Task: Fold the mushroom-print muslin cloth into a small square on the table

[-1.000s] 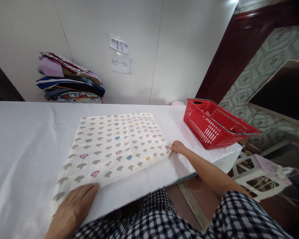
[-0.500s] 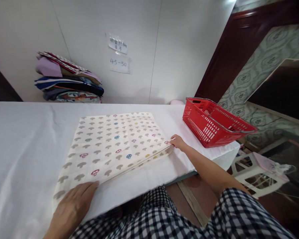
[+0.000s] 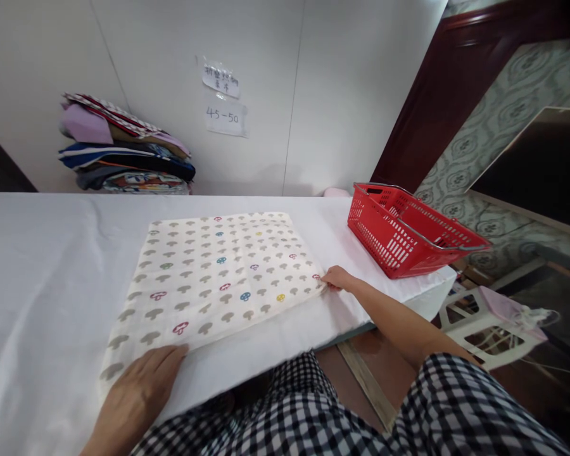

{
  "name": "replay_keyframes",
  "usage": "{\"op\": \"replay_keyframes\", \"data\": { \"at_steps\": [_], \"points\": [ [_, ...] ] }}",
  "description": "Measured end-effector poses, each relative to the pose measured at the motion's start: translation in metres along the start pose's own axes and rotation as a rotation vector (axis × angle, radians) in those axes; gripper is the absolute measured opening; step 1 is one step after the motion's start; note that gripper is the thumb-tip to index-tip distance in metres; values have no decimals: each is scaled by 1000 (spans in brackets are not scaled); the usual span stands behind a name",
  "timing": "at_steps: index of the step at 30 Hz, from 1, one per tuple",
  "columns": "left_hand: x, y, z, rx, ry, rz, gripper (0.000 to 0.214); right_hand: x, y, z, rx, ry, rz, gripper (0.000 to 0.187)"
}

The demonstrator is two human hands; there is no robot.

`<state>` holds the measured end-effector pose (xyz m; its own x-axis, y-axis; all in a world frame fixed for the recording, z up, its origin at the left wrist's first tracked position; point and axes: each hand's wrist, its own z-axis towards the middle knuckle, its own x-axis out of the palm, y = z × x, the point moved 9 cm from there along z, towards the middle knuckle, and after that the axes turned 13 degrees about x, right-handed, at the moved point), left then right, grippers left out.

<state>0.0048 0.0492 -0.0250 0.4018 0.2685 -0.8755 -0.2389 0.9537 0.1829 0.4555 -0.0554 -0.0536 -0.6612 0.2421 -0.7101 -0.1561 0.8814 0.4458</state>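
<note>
A folded cream cloth (image 3: 213, 282) printed with small mushrooms lies flat on the white table (image 3: 42, 266). My left hand (image 3: 137, 392) rests on the cloth's near left corner, fingers pressed flat on it. My right hand (image 3: 338, 278) pinches the cloth's near right corner, its fingers closed on the edge. Both of my sleeves are black-and-white checked.
A red plastic basket (image 3: 403, 237) stands at the table's right end. A pile of folded fabrics (image 3: 123, 149) sits against the back wall at the left. Two paper notes (image 3: 224, 98) hang on the wall. A white stool (image 3: 498, 316) stands on the floor to the right.
The right corner's layers lifted slightly half a second ago and now lie flat again. My hands have stayed at the two near corners.
</note>
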Motion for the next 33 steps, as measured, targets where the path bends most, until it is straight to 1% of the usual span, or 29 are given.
{"op": "replay_keyframes", "data": {
  "at_steps": [5, 8, 11, 15, 18, 21, 23, 28, 30, 31, 33],
  "points": [
    [-2, 1, 1, -27, 13, -8, 31, -12, 4, -6, -35, 2, 97, 14],
    [-4, -1, 3, -5, -7, -9, 31, -19, -1, -5, -32, 6, 159, 9],
    [-3, -3, 4, 7, -27, -14, 31, -15, -12, 0, -10, 12, 175, 9],
    [1, -1, 5, -16, 8, -6, 30, -7, -19, 5, -29, -21, 192, 13],
    [-1, -1, 6, -20, 33, -8, 31, -10, -18, 6, -53, -34, 194, 16],
    [-8, 3, 8, -60, 13, 12, 31, -17, -15, 4, -88, -51, 178, 18],
    [-11, 3, 10, -61, 4, 26, 31, -18, -15, 2, -106, -69, 143, 20],
    [-6, -6, 14, -30, 61, 9, 30, -11, -18, -4, -143, -127, 8, 22],
    [-5, -8, 13, -39, 72, 2, 29, -13, -15, -10, -200, -215, -119, 20],
    [-5, -9, 13, -42, 71, -1, 29, -15, -11, -15, -243, -285, -214, 19],
    [-5, -10, 13, -51, 70, -5, 28, -16, 2, -30, -372, -440, -420, 16]
  ]
}}
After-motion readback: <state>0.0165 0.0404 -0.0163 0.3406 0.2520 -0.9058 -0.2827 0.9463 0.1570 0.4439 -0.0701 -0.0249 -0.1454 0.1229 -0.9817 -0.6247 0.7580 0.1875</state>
